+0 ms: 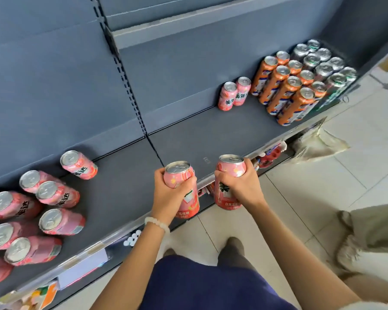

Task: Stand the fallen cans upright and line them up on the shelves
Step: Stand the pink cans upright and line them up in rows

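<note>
My left hand [169,193] grips a pink can [184,186] held upright over the front edge of the dark shelf [211,130]. My right hand [240,186] grips a second pink can [229,175], also upright, just right of the first. Several pink cans [52,209] are clustered at the shelf's left end, with one more [78,164] a little apart behind them. Two pink cans [233,93] stand upright side by side near the back wall at the right.
Tall orange cans [285,90] stand in rows at the shelf's right end, with silver and green cans [323,63] behind them. A lower shelf with goods [271,153] shows below the edge. Another person's shoe and trouser leg [367,242] are on the tiled floor at right.
</note>
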